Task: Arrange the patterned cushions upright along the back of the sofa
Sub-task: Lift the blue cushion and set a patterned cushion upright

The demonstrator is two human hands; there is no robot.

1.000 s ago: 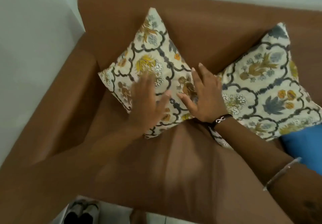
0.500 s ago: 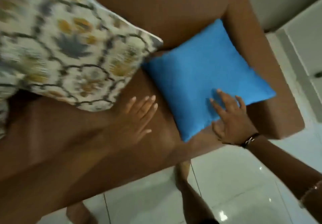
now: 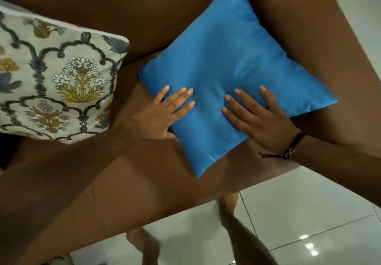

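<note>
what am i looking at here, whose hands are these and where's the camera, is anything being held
There is no machine here. A person wears a wide-angle camera on their head, so you look down along their own arms. That is the only view. Below is a brown sofa on a pale tiled floor. A plain blue cushion lies near its far right end, its upper part against the backrest. A patterned cushion leans against the backrest at the left. The left hand and right hand both lie flat on the blue cushion, fingers spread. They press on it rather than grip it. The right wrist wears a dark bracelet.
</note>
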